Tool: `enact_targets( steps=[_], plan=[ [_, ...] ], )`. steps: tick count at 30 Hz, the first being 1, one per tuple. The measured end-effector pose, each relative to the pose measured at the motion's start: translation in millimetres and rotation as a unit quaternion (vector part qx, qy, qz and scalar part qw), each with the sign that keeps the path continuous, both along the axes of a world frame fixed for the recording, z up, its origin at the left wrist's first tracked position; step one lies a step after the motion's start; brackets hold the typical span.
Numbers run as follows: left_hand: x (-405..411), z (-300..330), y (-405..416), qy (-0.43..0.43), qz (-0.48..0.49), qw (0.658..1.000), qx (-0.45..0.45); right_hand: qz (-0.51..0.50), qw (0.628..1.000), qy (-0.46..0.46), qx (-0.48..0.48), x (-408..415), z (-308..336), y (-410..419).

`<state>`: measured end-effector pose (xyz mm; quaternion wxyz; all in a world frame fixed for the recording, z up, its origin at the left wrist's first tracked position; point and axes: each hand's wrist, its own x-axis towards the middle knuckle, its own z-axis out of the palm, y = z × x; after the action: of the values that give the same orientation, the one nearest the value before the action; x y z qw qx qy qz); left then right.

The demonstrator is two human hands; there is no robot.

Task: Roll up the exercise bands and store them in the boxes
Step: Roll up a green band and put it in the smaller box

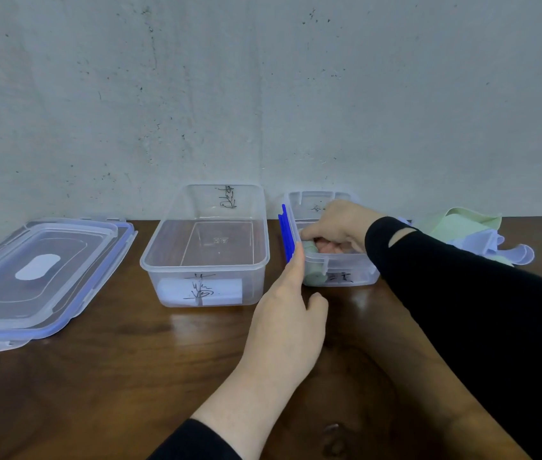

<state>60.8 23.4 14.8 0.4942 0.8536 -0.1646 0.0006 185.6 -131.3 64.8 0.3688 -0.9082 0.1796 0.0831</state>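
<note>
On the dark wooden counter [130,376], near its far edge against the wall, the right hand [339,227] reaches down into the small clear box [346,270], fingers curled around a rolled green band [311,249] that sits in the box's near left corner, right under the palm. The left hand [291,313] lies flat and open against the outer left wall of that box, holding nothing, its fingertips touching the rim beside a blue strip [285,232] standing there. Just left, apart from it, stands the larger clear box [203,263] with what seems to be a pale roll [170,290] at its near end. Two lids [34,277] lie stacked toward the counter's left edge. Loose green and lilac bands [468,232] are heaped behind the right sleeve.
</note>
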Motion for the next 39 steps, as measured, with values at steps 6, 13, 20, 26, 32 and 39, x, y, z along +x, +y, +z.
enact_targets(
  steps=[6, 13, 20, 26, 32, 39],
  plan=[
    [1.2, -2.8, -0.9, 0.006, 0.016, 1.0, 0.008, 0.032, 0.999, -0.003, -0.036, -5.3, 4.9, -5.3],
    [-3.1, -0.5, 2.0, -0.081, 0.091, 0.992, -0.045, -0.003, 0.944, -0.293, -0.153, -43.8, 23.1, 1.1],
    [-9.8, 4.3, -1.4, -0.142, 0.087, 0.98, -0.106, 0.07, 0.912, -0.397, -0.081, -171.7, -24.6, 36.3],
    [-19.6, 2.3, -5.6, -0.09, -0.001, 0.996, -0.02, 0.115, 0.929, -0.342, -0.081, -215.3, -46.1, 10.8],
    [-22.5, 3.1, -6.7, -0.04, -0.019, 0.998, 0.05, -0.027, 0.906, -0.403, -0.126, -194.1, -55.3, -47.8],
    [-15.1, 0.1, -5.3, 0.01, -0.008, 1.0, -0.022, -0.045, 0.9, -0.347, -0.261, -141.6, -60.3, -96.5]
  ],
)
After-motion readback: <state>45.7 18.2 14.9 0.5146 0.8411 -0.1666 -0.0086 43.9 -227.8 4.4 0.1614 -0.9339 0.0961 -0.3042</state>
